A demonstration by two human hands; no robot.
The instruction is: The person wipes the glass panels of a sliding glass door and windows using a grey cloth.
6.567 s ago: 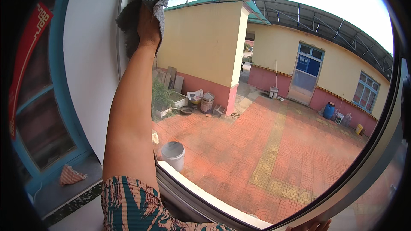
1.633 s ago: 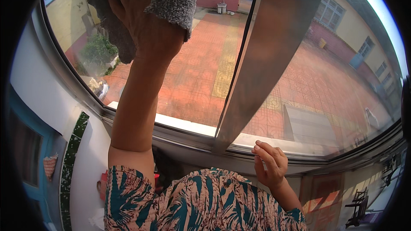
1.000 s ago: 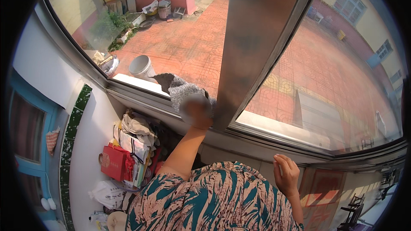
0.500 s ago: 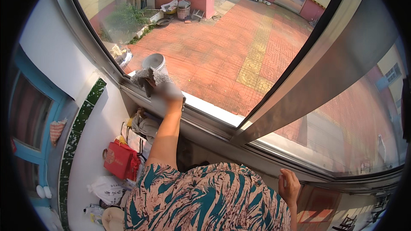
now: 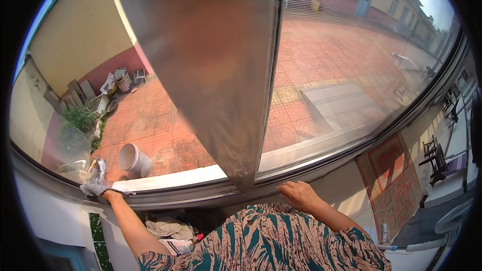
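Note:
At the lower left of the window, my left hand (image 5: pixel 109 194) is closed on a grey, fluffy cloth (image 5: pixel 93 189). The cloth lies against the metal window track (image 5: pixel 173 195) near its left corner, and it hides most of my fingers. My right hand (image 5: pixel 302 196) holds nothing; its fingers are loosely extended over the sill edge, right of the middle frame post. From here I cannot tell whether they touch the frame. The broad metal post (image 5: pixel 236 135) rises between my two hands, blurred and close.
Outside, a white bucket (image 5: pixel 134 160) stands just past the sill, with paved ground behind it. Glass (image 5: pixel 341 70) fills the right side. Folded fabric (image 5: pixel 170 230) lies below the sill on my side. Indoors at right are a chair (image 5: pixel 438 163) and a patterned rug (image 5: pixel 391 175).
My view has swung right and up, bringing the frame post to the middle. My left hand and the cloth have shifted left along the track; my right hand has come up to the sill.

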